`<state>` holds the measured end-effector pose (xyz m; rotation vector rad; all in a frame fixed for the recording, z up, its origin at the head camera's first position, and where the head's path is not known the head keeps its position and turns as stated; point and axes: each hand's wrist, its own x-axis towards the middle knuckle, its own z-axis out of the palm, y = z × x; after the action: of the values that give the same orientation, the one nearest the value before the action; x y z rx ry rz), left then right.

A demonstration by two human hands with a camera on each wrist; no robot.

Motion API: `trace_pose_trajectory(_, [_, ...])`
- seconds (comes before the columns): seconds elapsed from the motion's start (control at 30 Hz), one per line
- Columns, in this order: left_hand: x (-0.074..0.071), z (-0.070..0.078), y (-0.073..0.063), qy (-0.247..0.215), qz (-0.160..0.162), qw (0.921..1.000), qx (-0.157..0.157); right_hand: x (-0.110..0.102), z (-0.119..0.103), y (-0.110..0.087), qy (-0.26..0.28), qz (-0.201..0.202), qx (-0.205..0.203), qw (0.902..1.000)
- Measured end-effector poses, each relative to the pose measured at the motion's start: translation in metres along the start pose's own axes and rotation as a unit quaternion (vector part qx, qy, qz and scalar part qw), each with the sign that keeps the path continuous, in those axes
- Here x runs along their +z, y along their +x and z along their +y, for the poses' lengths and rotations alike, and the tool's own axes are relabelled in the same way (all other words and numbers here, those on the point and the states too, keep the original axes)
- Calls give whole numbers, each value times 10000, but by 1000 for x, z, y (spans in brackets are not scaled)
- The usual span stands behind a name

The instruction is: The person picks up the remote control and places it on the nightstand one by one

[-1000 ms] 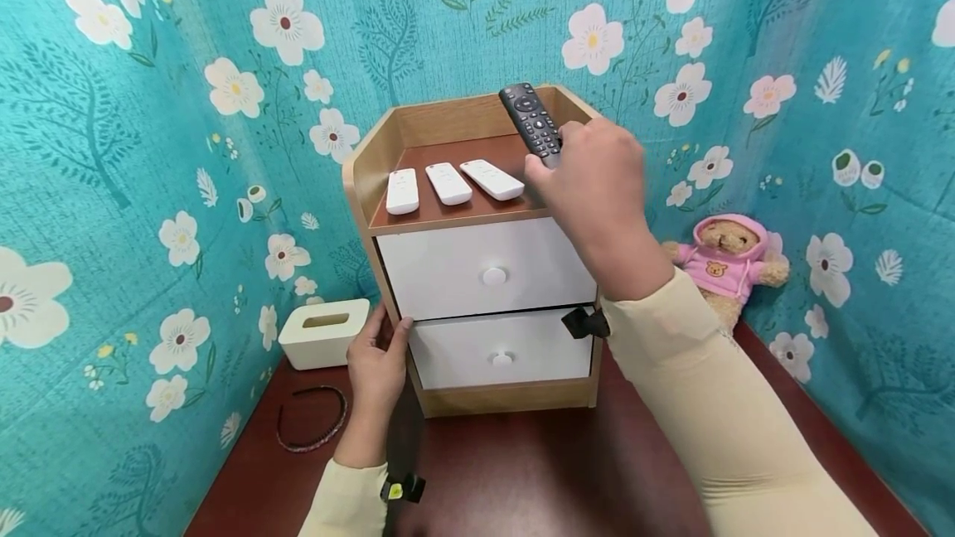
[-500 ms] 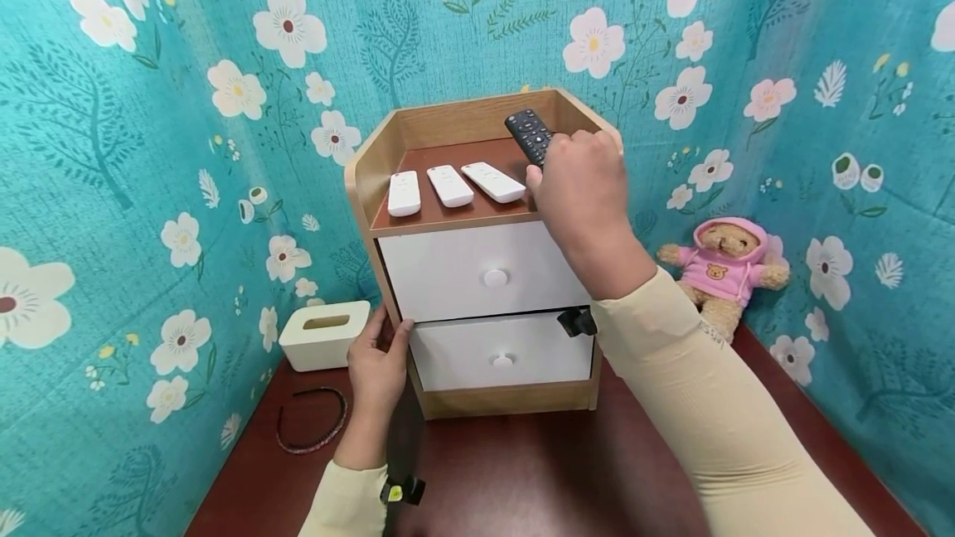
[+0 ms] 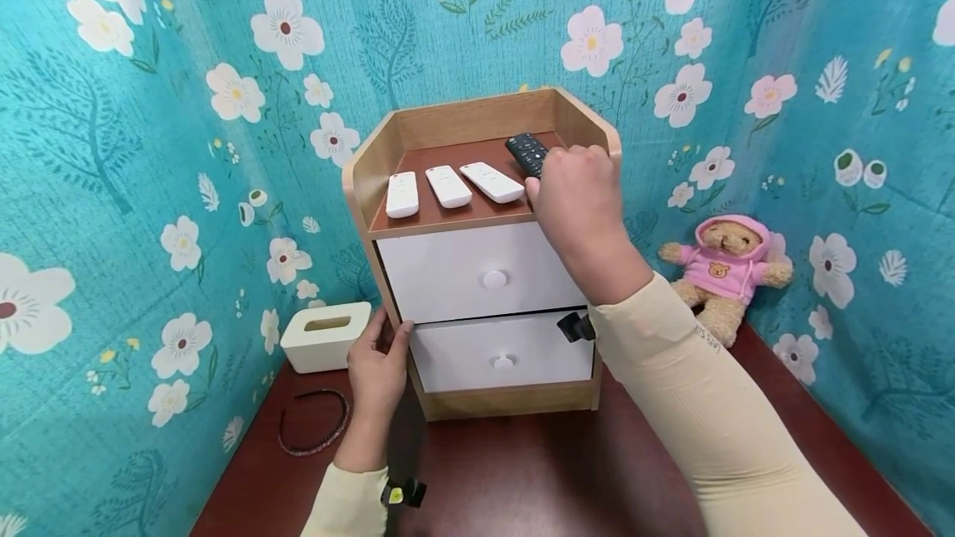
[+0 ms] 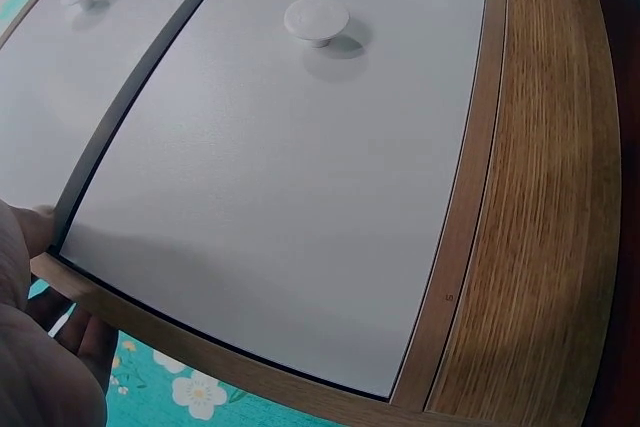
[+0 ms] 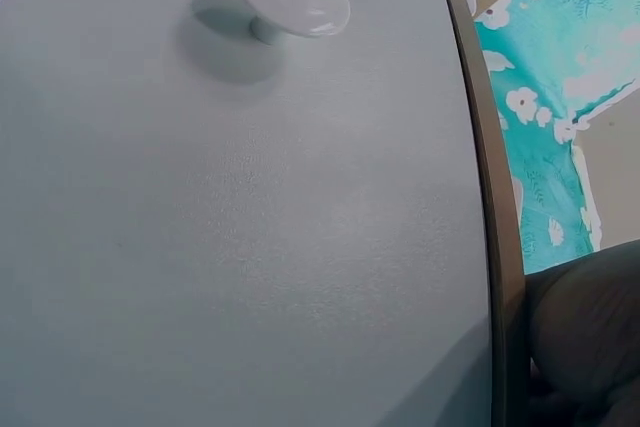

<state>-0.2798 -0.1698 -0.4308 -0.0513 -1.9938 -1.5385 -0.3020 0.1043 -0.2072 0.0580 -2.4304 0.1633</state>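
My right hand holds a black remote control by its near end, low over the right part of the cabinet's top shelf. Three white remotes lie side by side on that shelf: a left one, a middle one and a right one, the last close to my thumb. The small wooden cabinet has two white drawers, both closed. At its left side my left hand grips the edge, thumb at the front and fingers around the side panel. The black remote's near end is hidden by my right hand.
A cream tissue box stands left of the cabinet, with a dark headband in front of it on the red-brown table. A teddy bear in a pink hoodie sits at the right. Flowered teal cloth surrounds the table.
My right hand has come down with the black remote, which now lies flatter and nearer the shelf. My left hand and the white remotes have stayed in place.
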Motion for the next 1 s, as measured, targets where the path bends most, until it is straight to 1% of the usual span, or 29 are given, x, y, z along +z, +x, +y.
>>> trace_pose_trajectory(0.23, [0,2,2,-29,-18,10000,78,-5,-2,1,-100,-305,156,9994])
trace_pose_trajectory(0.5, [-1,-1,0,-64,-12,10000,-4,-5,-4,-1,-224,-478,210,9984])
trace_pose_trajectory(0.73, [0,-1,2,-128,11,9999,38,-6,-5,-1,-218,-518,245,9981])
trace_pose_trajectory(0.87, [0,-1,1,-81,27,10000,30,-8,-5,-5,-180,-652,337,9971])
trace_pose_trajectory(1.0, [0,-2,-1,-137,22,9999,26,-14,-6,-14,-170,-891,498,9946])
